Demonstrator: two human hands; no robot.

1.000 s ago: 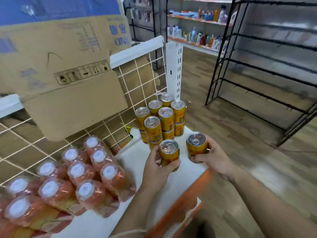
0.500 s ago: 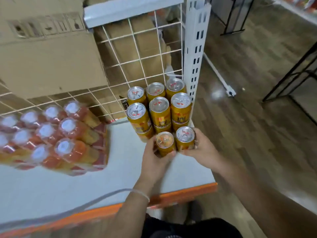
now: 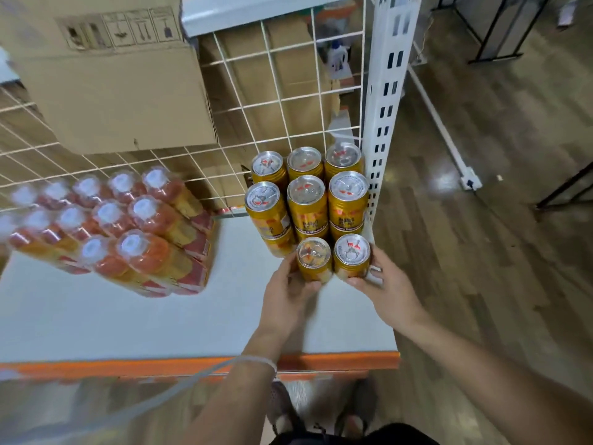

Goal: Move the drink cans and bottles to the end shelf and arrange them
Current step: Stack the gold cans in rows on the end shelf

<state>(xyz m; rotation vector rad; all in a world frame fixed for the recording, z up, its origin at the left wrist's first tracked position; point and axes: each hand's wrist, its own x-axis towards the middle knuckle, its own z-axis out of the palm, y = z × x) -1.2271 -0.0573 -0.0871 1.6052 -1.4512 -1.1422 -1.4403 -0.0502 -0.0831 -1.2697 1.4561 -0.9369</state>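
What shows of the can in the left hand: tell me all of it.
The can is a slim gold cylinder, metal by its look, with a silver lid bearing a pull tab and reddish marks. It stands upright near the white shelf's right edge, before the stacked gold cans. The left hand grips its side, fingers curled round the lower body. Its right side sits close against the twin can that the right hand holds. Its base is hidden.

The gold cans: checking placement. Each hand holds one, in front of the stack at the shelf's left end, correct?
No: the head view shows the can stack at the right end of the shelf, by the white post. Left hand and right hand each hold one.
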